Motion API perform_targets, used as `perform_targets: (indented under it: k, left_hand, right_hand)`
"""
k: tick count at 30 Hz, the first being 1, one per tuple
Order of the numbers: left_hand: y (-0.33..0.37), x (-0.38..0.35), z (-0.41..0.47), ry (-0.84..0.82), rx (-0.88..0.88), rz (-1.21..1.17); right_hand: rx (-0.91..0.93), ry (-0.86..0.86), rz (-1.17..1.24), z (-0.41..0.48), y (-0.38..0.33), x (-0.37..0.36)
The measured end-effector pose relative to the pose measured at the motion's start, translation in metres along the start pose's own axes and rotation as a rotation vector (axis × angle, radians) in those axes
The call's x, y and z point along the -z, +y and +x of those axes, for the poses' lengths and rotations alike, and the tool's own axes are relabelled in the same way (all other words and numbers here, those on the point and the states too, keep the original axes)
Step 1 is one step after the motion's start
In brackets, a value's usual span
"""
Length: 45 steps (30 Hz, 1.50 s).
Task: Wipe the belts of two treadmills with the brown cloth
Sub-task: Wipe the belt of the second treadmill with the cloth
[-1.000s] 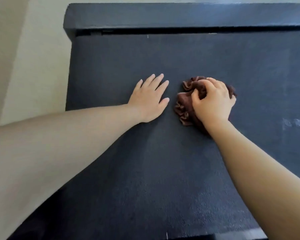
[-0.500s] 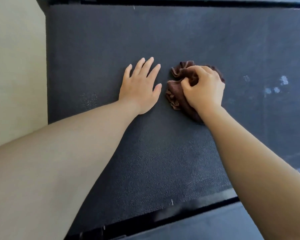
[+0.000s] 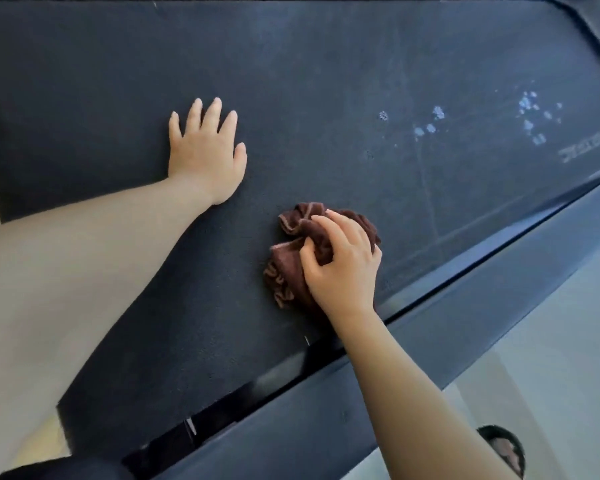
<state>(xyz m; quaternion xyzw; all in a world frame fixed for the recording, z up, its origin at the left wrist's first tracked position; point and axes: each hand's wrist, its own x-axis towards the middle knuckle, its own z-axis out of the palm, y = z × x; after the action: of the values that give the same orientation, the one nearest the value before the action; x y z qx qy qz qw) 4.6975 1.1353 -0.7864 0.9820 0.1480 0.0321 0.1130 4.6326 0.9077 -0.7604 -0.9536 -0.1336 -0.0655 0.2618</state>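
On the belt (image 3: 326, 81), close to the edge that meets the side rail (image 3: 430, 341), lies the brown cloth (image 3: 284, 268). It is bunched into a loose wad, with its paler hem showing in ruffles. The person's right hand (image 3: 343, 271) sits on top of it. The fingers (image 3: 340, 225) curl over the wad and the thumb is tucked into its folds, so the hand grips the cloth and presses it to the belt. The left hand (image 3: 205, 157) lies flat on the belt, well apart from the cloth, with fingers straight and slightly spread. It holds nothing and appears to serve as a brace.

Step in hand, as judged: wiping this belt, with much of its surface left to cover. Pale spots (image 3: 437, 114) lie further along, towards faint lettering (image 3: 589, 147), and look unwiped. The next move calls for sliding the wad towards them under steady downward pressure, without letting it unroll.

The cloth looks soft and thick-piled, and would likely drag a little on the dark, fine-grained, matt belt. Only one treadmill shows, so the state of the other cannot be told. Beyond the rail lies pale floor (image 3: 551, 341).
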Motion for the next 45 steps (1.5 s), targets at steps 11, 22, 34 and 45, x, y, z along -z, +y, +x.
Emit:
perform_targets:
  k: [11, 22, 34, 45]
  left_hand:
    - [0.052, 0.009, -0.02, -0.09, 0.143, 0.026]
    - [0.145, -0.012, -0.083, -0.1, 0.474, 0.072]
    - [0.13, -0.017, -0.085, -0.048, 0.353, 0.089]
    - [0.129, -0.019, -0.075, -0.006, 0.333, 0.033]
  right_hand:
    - [0.285, -0.122, 0.116, 0.119, 0.056, -0.003]
    - [0.516, -0.31, 0.129, 0.153, 0.079, 0.0]
    - [0.535, -0.366, 0.118, 0.092, 0.125, 0.047]
    - [0.499, -0.295, 0.052, 0.093, 0.116, 0.046]
